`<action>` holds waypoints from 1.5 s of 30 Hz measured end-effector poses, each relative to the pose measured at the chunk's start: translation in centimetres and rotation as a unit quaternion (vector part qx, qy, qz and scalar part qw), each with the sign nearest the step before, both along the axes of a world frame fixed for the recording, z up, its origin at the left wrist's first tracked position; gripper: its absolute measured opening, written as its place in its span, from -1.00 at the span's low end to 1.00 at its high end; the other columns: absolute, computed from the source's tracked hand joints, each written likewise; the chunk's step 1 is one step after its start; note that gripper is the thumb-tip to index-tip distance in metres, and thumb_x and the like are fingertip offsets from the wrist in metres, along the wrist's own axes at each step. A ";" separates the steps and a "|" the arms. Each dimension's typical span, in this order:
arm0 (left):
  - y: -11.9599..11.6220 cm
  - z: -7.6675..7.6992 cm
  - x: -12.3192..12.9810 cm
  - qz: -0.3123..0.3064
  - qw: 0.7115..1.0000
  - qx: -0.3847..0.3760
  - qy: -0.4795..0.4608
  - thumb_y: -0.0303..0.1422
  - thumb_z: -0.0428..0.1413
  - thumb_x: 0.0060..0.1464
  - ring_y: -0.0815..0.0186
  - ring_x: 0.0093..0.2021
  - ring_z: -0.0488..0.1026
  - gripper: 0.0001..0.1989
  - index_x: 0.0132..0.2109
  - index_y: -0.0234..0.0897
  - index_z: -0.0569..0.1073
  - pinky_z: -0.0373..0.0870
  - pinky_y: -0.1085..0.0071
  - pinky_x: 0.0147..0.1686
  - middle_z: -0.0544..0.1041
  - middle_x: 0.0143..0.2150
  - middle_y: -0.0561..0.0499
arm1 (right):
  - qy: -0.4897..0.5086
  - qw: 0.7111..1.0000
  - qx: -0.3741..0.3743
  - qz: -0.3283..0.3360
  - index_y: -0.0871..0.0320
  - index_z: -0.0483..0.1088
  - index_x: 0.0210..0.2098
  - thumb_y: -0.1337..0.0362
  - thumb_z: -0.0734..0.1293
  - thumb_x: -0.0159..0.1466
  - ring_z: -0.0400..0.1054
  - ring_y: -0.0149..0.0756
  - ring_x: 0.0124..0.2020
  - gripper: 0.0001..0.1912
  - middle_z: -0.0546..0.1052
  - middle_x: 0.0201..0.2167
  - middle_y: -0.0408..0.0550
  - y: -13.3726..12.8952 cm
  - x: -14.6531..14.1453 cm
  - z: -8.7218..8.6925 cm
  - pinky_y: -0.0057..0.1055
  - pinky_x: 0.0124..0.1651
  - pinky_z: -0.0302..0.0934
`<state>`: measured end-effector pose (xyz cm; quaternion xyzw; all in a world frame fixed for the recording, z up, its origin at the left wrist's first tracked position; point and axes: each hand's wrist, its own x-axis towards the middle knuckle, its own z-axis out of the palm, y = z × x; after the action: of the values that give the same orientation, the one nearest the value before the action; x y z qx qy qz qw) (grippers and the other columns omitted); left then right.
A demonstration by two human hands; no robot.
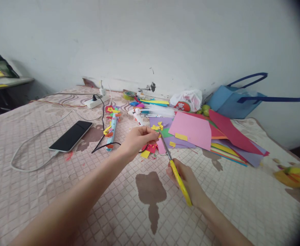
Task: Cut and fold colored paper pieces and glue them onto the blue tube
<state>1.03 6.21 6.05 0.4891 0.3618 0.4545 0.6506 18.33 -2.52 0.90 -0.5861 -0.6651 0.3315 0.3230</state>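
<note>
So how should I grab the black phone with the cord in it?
Hold the phone by its two long edges, near the middle, reaching down from above. It lies flat with its dark screen up, so those edges are free for your thumb and fingers. I'd keep off the short end nearest you, because the white cord plugs in there.
</note>
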 end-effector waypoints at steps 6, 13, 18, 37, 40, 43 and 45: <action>0.7 -0.4 -0.8 -0.037 0.999 0.024 0.026 -0.34 0.22 -0.13 0.44 -0.45 0.41 -0.84 -0.42 -0.36 0.46 0.33 0.46 -0.35 0.49 -0.46 -0.01 | -0.002 1.000 -0.009 0.008 0.10 0.04 -0.52 0.06 0.20 0.19 0.05 -0.44 -0.59 -0.68 0.22 -0.61 -0.21 -0.1 0.1 0.0 -0.50 -0.54 -0.05; 0.9 -0.1 -1.1 -0.059 0.998 0.015 0.026 -0.36 0.23 -0.15 0.45 -0.45 0.41 -0.85 -0.44 -0.38 0.46 0.33 0.47 -0.32 0.48 -0.47 -0.02 | -0.019 1.000 -0.013 0.005 0.11 0.06 -0.53 0.09 0.22 0.17 0.01 -0.45 -0.60 -0.70 0.18 -0.62 -0.23 -0.1 0.2 0.1 -0.50 -0.55 -0.06; 1.2 -0.1 -1.3 -0.070 0.997 0.002 0.023 -0.35 0.25 -0.18 0.48 -0.48 0.39 -0.82 -0.46 -0.40 0.45 0.32 0.49 -0.34 0.48 -0.49 0.00 | -0.005 0.999 -0.036 0.015 0.11 0.07 -0.54 -0.01 0.21 0.16 -0.03 -0.48 -0.64 -0.64 0.11 -0.66 -0.26 0.0 0.2 0.1 -0.51 -0.60 -0.10; 0.2 -0.8 0.1 -0.034 0.998 -0.024 -0.048 -0.35 0.22 -0.12 0.48 -0.49 0.38 -0.82 -0.43 -0.36 0.39 0.29 0.51 -0.40 0.45 -0.49 0.04 | 0.041 0.996 -0.055 0.062 0.13 0.15 -0.41 -0.02 0.07 0.25 -0.03 -0.48 -0.65 -0.65 0.09 -0.64 -0.28 0.0 0.2 0.7 -0.52 -0.63 -0.04; -0.8 -1.0 1.2 0.011 0.996 -0.037 -0.086 -0.34 0.22 -0.12 0.47 -0.48 0.38 -0.81 -0.43 -0.36 0.38 0.29 0.48 -0.37 0.45 -0.49 0.03 | 0.079 0.995 -0.039 0.055 0.14 0.18 -0.38 -0.03 0.07 0.25 -0.02 -0.48 -0.66 -0.65 0.10 -0.65 -0.28 0.0 -0.1 0.0 -0.51 -0.62 -0.04; -1.7 -1.0 2.0 0.039 0.993 -0.047 -0.100 -0.32 0.19 -0.08 0.46 -0.51 0.35 -0.81 -0.42 -0.35 0.37 0.26 0.48 -0.44 0.42 -0.50 0.04 | 0.097 0.994 -0.027 0.049 0.15 0.19 -0.37 -0.04 0.07 0.26 0.02 -0.48 -0.65 -0.63 0.13 -0.64 -0.27 -0.1 -0.4 -0.4 -0.51 -0.60 -0.02; -2.1 -0.9 2.4 0.053 0.991 -0.051 -0.115 -0.32 0.17 -0.07 0.46 -0.50 0.34 -0.82 -0.41 -0.35 0.37 0.24 0.48 -0.45 0.41 -0.50 0.05 | 0.096 0.994 -0.025 0.045 0.15 0.20 -0.36 -0.04 0.06 0.27 0.03 -0.48 -0.64 -0.63 0.15 -0.64 -0.27 -0.2 -0.5 -0.5 -0.51 -0.60 0.00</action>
<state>3.41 4.08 5.15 0.3800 0.3329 0.5220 0.6872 17.79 -2.77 0.42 -0.5289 -0.6481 0.4168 0.3558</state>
